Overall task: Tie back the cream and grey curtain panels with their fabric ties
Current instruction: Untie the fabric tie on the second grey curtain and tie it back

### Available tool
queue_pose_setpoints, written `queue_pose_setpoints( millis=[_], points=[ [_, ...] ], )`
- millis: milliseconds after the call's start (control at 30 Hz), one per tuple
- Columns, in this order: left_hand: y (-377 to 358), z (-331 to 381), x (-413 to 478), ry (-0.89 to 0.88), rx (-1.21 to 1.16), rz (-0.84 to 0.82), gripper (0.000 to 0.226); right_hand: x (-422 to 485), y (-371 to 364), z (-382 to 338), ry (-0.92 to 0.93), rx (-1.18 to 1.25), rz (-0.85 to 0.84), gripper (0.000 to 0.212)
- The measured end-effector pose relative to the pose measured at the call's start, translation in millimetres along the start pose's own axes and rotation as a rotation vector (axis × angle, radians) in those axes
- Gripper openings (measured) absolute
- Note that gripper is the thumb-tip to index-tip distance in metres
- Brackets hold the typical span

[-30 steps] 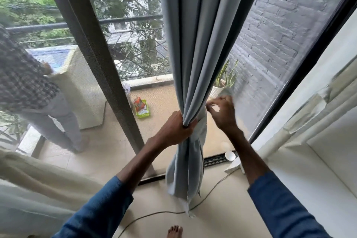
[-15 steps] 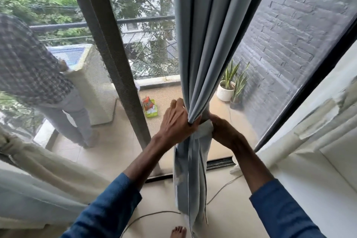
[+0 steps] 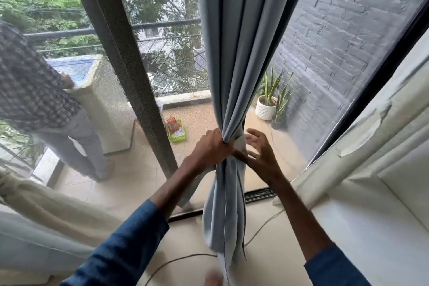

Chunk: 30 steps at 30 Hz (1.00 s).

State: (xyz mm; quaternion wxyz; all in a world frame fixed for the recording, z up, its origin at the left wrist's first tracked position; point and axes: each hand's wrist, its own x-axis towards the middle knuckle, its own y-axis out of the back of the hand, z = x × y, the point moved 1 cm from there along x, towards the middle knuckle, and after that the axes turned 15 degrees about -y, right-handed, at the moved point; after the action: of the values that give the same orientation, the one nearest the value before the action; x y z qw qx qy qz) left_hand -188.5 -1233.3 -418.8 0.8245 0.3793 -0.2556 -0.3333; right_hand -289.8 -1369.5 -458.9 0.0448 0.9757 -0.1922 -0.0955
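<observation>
Our left hand clamps the grey curtain gathered, grip tight, so our right hand, open-fingered at three o'clock, can wrap the fabric tie.

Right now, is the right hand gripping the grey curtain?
No: the right hand is beside it with fingers spread open, while only the left hand grips the gathered grey curtain.
</observation>
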Motion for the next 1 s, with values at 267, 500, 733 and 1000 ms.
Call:
queue_pose_setpoints(
  millis=[267, 500, 733, 1000],
  points=[
    [6.8, 18.8, -0.5, 0.047, -0.098, 0.052, 0.025, -53.5, -49.6, 15.6, -0.073, -0.407, 0.076, 0.050],
    [4.2, 17.4, -0.6, 0.126, -0.139, 0.125, 0.023, -53.6, -70.3, 20.6, -0.330, 0.069, -0.034, 0.036],
    [4.1, 20.6, -3.3, 0.191, -0.156, 0.195, 0.015, -55.4, -74.3, 19.8, -0.413, 0.243, -0.123, 0.038],
    [9.7, 15.2, -3.0, 0.125, -0.157, 0.134, 0.016, -55.3, -72.0, 22.1, -0.489, 0.579, -0.284, 0.025]
  ],
)
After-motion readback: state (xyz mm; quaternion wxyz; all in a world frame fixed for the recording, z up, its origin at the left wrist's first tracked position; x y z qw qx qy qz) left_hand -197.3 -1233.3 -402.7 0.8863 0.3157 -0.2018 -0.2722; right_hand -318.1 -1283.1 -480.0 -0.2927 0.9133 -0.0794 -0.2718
